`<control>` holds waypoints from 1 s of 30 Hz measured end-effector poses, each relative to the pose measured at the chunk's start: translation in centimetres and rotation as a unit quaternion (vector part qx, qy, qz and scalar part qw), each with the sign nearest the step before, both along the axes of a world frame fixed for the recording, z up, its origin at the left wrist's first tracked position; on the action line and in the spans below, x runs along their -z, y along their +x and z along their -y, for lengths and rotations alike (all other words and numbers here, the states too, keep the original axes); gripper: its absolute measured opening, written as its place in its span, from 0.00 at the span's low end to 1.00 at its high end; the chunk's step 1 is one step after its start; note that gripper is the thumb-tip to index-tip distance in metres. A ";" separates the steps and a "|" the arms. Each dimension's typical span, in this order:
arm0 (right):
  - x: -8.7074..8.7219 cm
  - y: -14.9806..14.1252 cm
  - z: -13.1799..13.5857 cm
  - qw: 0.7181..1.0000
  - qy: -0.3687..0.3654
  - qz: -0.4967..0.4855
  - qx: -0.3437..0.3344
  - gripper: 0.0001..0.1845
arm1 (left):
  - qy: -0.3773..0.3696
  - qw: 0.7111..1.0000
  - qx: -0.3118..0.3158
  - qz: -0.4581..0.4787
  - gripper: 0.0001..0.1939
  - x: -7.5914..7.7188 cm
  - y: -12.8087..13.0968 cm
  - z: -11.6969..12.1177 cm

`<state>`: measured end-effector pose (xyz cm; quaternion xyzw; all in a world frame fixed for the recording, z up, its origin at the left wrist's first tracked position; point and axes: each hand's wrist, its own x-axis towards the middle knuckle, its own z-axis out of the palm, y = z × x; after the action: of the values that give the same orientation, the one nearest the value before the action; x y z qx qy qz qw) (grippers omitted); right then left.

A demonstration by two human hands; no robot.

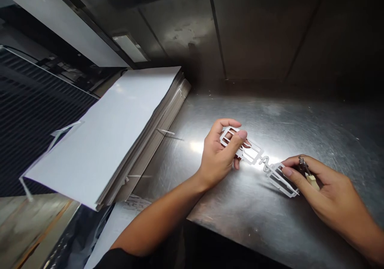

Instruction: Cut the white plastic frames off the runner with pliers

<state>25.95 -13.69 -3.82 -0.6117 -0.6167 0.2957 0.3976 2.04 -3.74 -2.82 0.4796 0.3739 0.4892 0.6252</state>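
Observation:
A white, thin slotted frame (pixel 252 154) with long rectangular openings is pinched between the thumb and fingers of my left hand (pixel 220 149). Near its right end, a curled, hook-like bit (pixel 265 163) meets a second white slotted frame (pixel 282 181); whether the two are one piece I cannot tell. My right hand (pixel 325 189) has its thumb and fingers closed on that second frame. Tucked in the same hand is a small object with a dark metal part and a cream block (pixel 312 181), its kind unclear. Both frames are held above the metal table (pixel 240 229).
To the left lies a thick stack of white sheets (pixel 132 109), with thin strips (pixel 166 132) sticking out of its side. A dark metal panel (pixel 255 33) rises behind the table. Dark ribbed material (pixel 36 121) is at far left. The table's front edge runs below my hands.

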 end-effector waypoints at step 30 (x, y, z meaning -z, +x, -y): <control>-0.7 0.3 0.0 0.982 0.127 0.136 -0.042 0.05 | 0.023 0.999 0.033 -0.021 0.17 -0.5 -0.6 0.7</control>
<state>26.29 -13.71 -3.08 -0.5640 -0.7229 0.1459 0.3717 1.48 -4.46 -2.28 0.5155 0.3596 0.4668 0.6222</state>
